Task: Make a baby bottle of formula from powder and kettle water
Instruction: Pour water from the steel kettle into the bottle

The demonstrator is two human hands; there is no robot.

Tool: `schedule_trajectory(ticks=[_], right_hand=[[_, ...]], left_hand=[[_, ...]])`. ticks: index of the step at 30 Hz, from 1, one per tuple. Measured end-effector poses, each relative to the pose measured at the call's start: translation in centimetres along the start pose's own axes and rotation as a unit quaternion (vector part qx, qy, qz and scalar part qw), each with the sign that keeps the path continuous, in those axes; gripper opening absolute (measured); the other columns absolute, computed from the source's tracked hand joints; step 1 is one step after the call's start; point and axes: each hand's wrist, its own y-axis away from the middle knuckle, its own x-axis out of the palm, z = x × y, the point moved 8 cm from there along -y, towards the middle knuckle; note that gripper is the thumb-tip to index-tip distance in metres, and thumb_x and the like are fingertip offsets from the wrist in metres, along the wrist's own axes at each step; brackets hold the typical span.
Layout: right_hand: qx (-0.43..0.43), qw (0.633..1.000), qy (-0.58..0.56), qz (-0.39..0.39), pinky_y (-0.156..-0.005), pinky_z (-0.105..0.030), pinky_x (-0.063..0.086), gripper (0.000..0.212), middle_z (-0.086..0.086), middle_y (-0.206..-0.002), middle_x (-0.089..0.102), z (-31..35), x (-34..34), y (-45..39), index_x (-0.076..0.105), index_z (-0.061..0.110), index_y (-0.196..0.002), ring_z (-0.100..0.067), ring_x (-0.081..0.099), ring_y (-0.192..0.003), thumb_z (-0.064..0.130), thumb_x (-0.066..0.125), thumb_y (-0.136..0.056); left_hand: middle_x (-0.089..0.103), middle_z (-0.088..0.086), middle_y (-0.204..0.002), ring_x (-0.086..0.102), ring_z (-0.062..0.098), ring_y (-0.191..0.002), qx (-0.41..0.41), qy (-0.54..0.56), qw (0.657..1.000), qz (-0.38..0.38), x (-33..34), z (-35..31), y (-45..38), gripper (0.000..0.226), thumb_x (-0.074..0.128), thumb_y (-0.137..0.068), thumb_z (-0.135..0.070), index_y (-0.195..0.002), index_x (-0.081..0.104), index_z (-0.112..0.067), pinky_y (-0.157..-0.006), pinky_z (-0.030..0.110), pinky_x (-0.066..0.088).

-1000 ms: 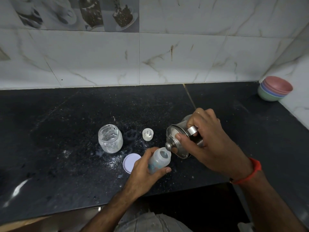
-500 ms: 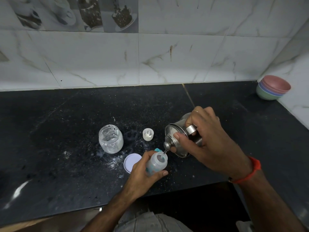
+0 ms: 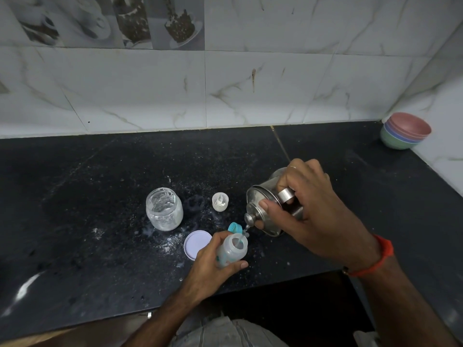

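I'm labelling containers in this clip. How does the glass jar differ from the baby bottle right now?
The glass jar stands upright on the counter, untouched; the baby bottle is gripped in the left hand. The jar is clear glass and wider; the bottle is cloudy plastic and slimmer. A thin stream from the steel kettle, tilted by the right hand, runs into the bottle, not the jar. Both are open.
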Motion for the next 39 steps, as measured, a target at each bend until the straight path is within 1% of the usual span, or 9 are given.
schedule_trajectory(ticks=[2, 7, 15, 17, 19, 21, 24, 34, 39], right_hand=[[0.003, 1.000, 0.006, 0.002, -0.086, -0.035, 0.035, 0.037, 0.003, -0.101, 0.057, 0.0, -0.1, 0.1, 0.060, 0.017, -0.093, -0.016, 0.041, -0.095, 0.052, 0.050, -0.095], [0.007, 1.000, 0.017, 0.008, -0.089, -0.031, 0.030, 0.042, 0.004, -0.103, 0.057, 0.1, -0.5, 0.0, 0.066, 0.016, -0.099, -0.012, 0.039, -0.097, 0.054, 0.049, -0.094], [-0.008, 0.999, 0.034, 0.011, -0.088, -0.028, 0.026, 0.045, 0.002, -0.105, 0.057, 0.5, -0.8, 0.0, 0.068, 0.015, -0.102, -0.012, 0.037, -0.098, 0.055, 0.047, -0.095], [-0.013, 0.999, 0.032, 0.003, -0.089, -0.029, 0.026, 0.042, 0.002, -0.105, 0.058, 0.6, -1.0, 0.0, 0.066, 0.016, -0.099, -0.011, 0.037, -0.097, 0.054, 0.048, -0.095], [-0.022, 0.999, 0.023, -0.010, -0.089, -0.031, 0.027, 0.034, 0.004, -0.102, 0.056, 0.9, -1.3, 0.0, 0.059, 0.019, -0.091, -0.011, 0.036, -0.095, 0.051, 0.051, -0.095], [-0.037, 0.999, 0.020, -0.028, -0.088, -0.034, 0.028, 0.025, 0.009, -0.097, 0.049, 1.2, -1.7, 0.1, 0.049, 0.025, -0.087, -0.008, 0.033, -0.094, 0.049, 0.054, -0.094], [-0.055, 0.998, 0.018, -0.040, -0.085, -0.035, 0.029, 0.022, 0.013, -0.096, 0.041, 1.6, -2.1, 0.1, 0.042, 0.030, -0.089, -0.006, 0.031, -0.093, 0.047, 0.055, -0.094], [-0.071, 0.996, 0.023, -0.051, -0.086, -0.033, 0.028, 0.022, 0.014, -0.097, 0.041, 1.7, -2.6, 0.2, 0.040, 0.033, -0.091, -0.010, 0.035, -0.094, 0.046, 0.057, -0.095], [-0.063, 0.997, 0.014, -0.052, -0.087, -0.033, 0.029, 0.023, 0.015, -0.096, 0.043, 1.0, -2.0, 0.2, 0.039, 0.034, -0.089, -0.009, 0.035, -0.094, 0.046, 0.058, -0.095]], left_hand=[[0.068, -0.026, -0.120, 0.065, 0.002, -0.111, -0.002, 0.001, 1.000, 0.002, 0.1, 0.2, 0.0, 0.060, 0.094, -0.077, -0.034, -0.124, 0.057, -0.036, -0.088, 0.007, 0.047], [0.068, -0.026, -0.118, 0.066, 0.001, -0.109, 0.002, 0.005, 1.000, 0.001, 0.1, 0.3, 0.0, 0.060, 0.092, -0.075, -0.043, -0.123, 0.056, -0.040, -0.085, 0.007, 0.048], [0.067, -0.028, -0.120, 0.065, 0.001, -0.110, 0.006, -0.009, 1.000, 0.006, 0.1, 0.6, 0.0, 0.062, 0.093, -0.074, -0.042, -0.123, 0.055, -0.040, -0.086, 0.006, 0.047], [0.067, -0.027, -0.120, 0.065, 0.000, -0.110, 0.005, -0.009, 1.000, 0.007, 0.2, 0.7, 0.0, 0.063, 0.094, -0.074, -0.042, -0.123, 0.055, -0.041, -0.085, 0.006, 0.047], [0.067, -0.028, -0.119, 0.065, -0.001, -0.110, 0.004, -0.011, 1.000, 0.009, 0.2, 0.7, 0.0, 0.063, 0.093, -0.075, -0.042, -0.123, 0.054, -0.042, -0.085, 0.005, 0.047], [0.067, -0.028, -0.119, 0.065, -0.001, -0.110, 0.003, -0.011, 1.000, 0.012, 0.3, 0.7, 0.0, 0.062, 0.093, -0.075, -0.042, -0.124, 0.054, -0.040, -0.086, 0.006, 0.047], [0.067, -0.028, -0.120, 0.065, 0.000, -0.110, 0.002, -0.012, 1.000, 0.014, 0.3, 0.7, 0.0, 0.063, 0.093, -0.075, -0.043, -0.124, 0.055, -0.038, -0.086, 0.006, 0.047], [0.067, -0.026, -0.118, 0.066, 0.005, -0.109, -0.004, -0.012, 1.000, 0.017, 0.4, 0.8, -0.1, 0.065, 0.090, -0.071, -0.053, -0.124, 0.056, -0.036, -0.088, 0.010, 0.048], [0.067, -0.027, -0.119, 0.065, 0.003, -0.109, -0.007, -0.016, 1.000, 0.019, 0.4, 0.7, -0.3, 0.064, 0.091, -0.072, -0.049, -0.124, 0.056, -0.037, -0.087, 0.008, 0.048]])
